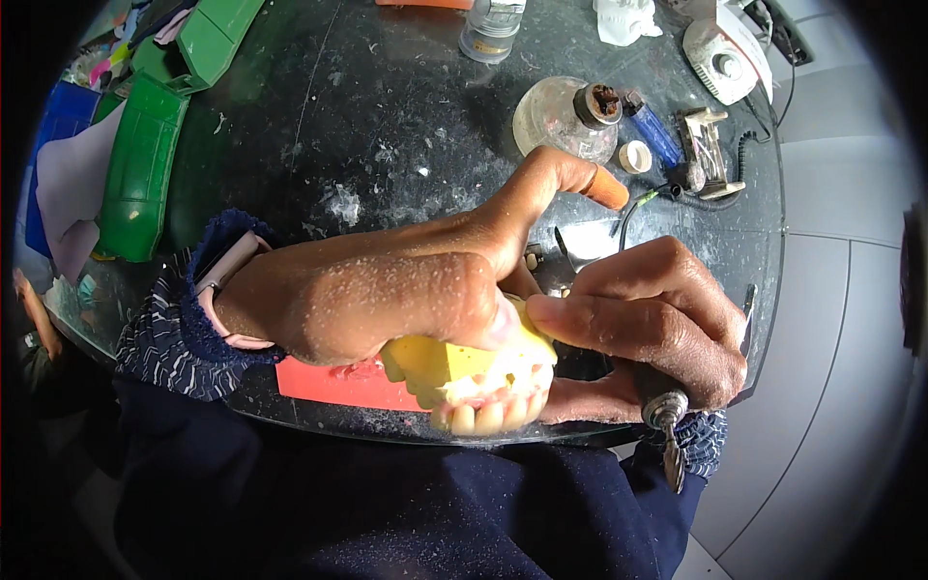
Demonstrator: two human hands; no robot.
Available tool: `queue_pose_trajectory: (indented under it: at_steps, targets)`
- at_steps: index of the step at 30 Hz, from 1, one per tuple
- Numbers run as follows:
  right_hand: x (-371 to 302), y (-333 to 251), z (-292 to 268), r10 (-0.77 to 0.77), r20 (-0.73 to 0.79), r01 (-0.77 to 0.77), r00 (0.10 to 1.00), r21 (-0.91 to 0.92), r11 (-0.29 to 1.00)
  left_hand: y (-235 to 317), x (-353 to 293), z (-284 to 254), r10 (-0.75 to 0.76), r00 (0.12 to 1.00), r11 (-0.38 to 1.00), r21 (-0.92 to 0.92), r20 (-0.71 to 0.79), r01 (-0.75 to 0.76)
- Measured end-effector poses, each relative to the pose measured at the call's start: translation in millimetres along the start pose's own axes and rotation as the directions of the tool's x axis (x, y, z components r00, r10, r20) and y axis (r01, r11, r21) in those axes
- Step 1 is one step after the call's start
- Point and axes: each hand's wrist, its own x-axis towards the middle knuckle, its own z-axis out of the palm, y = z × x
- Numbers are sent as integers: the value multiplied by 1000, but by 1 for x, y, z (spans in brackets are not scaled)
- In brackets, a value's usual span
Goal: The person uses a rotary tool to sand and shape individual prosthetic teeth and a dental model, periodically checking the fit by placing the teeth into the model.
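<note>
A yellow dental cast (425, 362) with a row of denture teeth (488, 414) set in pinkish wax is held low over the table's near edge, teeth facing down toward me. My left hand (377, 290), dusted with white powder, is closed on the cast from the left and above. One of its fingers, wearing an orange cover (606, 187), sticks out to the right. My right hand (667, 324) grips a rotary handpiece (665, 411), its fluted bur (674, 464) pointing toward me, away from the teeth. Fingertips of that hand also touch the cast's right side.
Beneath my left hand lies a red sheet (319, 384). Beyond stand a glass spirit burner (556, 121), blue lighter (654, 133), white cap (635, 157), metal-and-white frame (710, 155) and clear jar (493, 34). A white control box (720, 63) and green bins (145, 169) flank the dark table.
</note>
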Motion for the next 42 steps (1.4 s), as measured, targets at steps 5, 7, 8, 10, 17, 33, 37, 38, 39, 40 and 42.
queue_pose_trajectory:
  at_steps: [5,7,8,10,17,33,37,38,39,40,42]
  targets:
    - [3,-2,-3,20,37,-19,999,-38,999,12,6,15,75,954,997,4,-290,-77]
    - [-2,-7,2,-22,-78,19,997,-39,999,10,0,14,98,967,991,-71,-237,-118]
    - [-4,-4,7,-110,-174,100,979,-64,993,6,-4,13,142,973,981,-103,-184,-162]
    - [-10,2,16,-239,-294,213,925,-120,970,-1,-6,3,226,970,973,-34,-92,-230]
    - [1,7,33,-405,-451,396,795,-120,910,-7,-2,-4,285,958,957,56,-30,-283]
    - [-26,-11,27,-337,-266,244,903,-327,913,-15,-1,0,232,963,973,45,-138,-228]
    - [-15,1,33,-441,-375,338,815,-309,889,-14,-1,-11,180,957,984,63,-227,-170]
    - [-12,2,32,-460,-396,358,795,-305,882,-13,-2,-15,186,957,980,111,-224,-164]
    - [-8,2,30,-479,-415,381,774,-300,875,-12,-7,-23,213,957,965,198,-197,-174]
    - [-7,3,32,-474,-483,355,736,-321,878,-9,-10,-30,240,958,940,285,-155,-189]
    - [-4,4,30,-363,-529,252,767,-272,929,-6,-17,-45,340,911,890,393,-235,-231]
